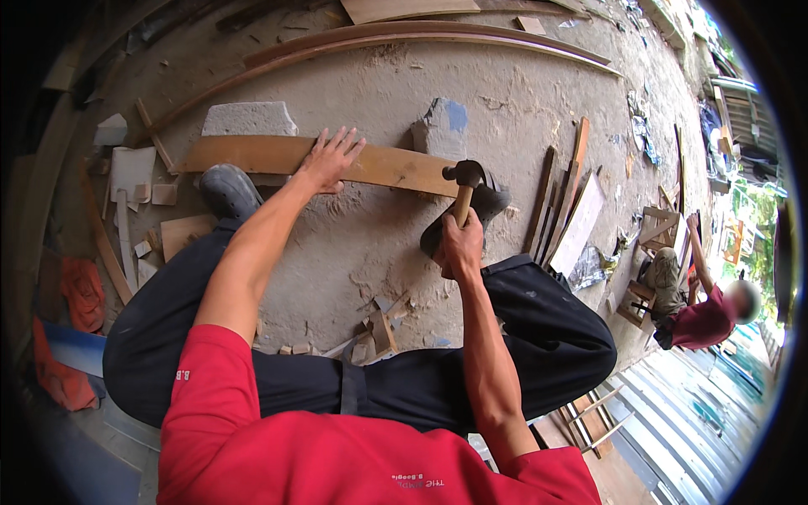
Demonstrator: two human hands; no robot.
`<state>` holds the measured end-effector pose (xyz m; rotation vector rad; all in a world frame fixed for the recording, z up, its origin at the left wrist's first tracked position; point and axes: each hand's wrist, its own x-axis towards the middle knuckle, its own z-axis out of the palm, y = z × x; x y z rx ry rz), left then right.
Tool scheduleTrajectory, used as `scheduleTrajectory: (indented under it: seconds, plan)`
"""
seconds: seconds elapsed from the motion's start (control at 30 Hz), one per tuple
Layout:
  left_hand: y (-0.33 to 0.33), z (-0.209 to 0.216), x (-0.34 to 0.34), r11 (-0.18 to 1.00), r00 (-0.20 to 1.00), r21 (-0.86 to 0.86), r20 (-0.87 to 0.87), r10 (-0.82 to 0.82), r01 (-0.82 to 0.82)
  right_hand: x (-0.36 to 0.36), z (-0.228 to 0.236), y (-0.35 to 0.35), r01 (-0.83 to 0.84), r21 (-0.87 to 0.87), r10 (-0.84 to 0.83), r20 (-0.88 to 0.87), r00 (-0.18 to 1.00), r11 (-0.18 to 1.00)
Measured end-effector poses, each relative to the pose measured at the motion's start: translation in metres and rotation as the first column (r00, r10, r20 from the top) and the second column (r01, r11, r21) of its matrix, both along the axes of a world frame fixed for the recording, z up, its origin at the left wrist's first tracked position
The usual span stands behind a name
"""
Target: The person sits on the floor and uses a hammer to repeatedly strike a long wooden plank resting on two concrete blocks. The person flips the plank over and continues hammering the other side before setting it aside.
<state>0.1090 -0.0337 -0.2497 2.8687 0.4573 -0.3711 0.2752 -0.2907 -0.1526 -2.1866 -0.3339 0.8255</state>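
— Head view looks straight down on a person squatting on a dusty concrete floor [362, 252]. What are the hands at?

— The left hand [330, 160] lies flat on a long, slightly bowed wooden plank [396, 167], fingers spread wide, nothing clamped in its grip. It simply presses on the wood near the middle.

— And the other?

— The right hand [461, 244] has its grip closed tight round the wooden handle of a hammer [464, 181]. The dark head sits right at the plank's right end; whether it touches the wood I cannot tell.

— Where does the plank rest?

— Across two grey stone blocks: one [249, 119] behind its left part, one with a blue patch [441, 128] behind its right. A dark shoe [229, 192] stands just in front of the plank on the left, another [484, 206] under the hammer.

— Anything else about?

— Offcuts [379, 328] between the knees, thin slats [562, 210] leaning to the right, long curved strips [438, 38] beyond, and another person in a red shirt [707, 316] crouched well apart on the right.
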Motion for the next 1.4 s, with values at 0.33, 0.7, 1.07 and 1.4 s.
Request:
scheduleTrajectory:
  seconds: [0.33, 0.7, 1.07, 1.4]
  plan:
    - [0.002, -0.001, 0.012, 0.996, 0.996, -0.046, -0.055, 0.076, -0.078, -0.026, 0.0, 0.02, -0.22, -0.008, 0.215, 0.253, 0.943, 0.975]
    - [0.001, 0.001, 0.015, 0.995, 0.992, -0.026, -0.081, 0.092, -0.094, -0.033, -0.045, 0.015, -0.329, -0.142, 0.357, 0.275, 0.893, 0.934]
    - [-0.004, 0.0, 0.022, 0.996, 0.986, 0.013, -0.144, 0.084, -0.083, -0.036, -0.056, 0.011, -0.497, -0.217, 0.542, 0.311, 0.78, 0.84]
    - [-0.004, -0.002, 0.021, 0.993, 0.981, -0.03, -0.166, 0.104, -0.111, -0.046, -0.055, 0.0, -0.412, -0.048, 0.4, 0.362, 0.842, 0.91]
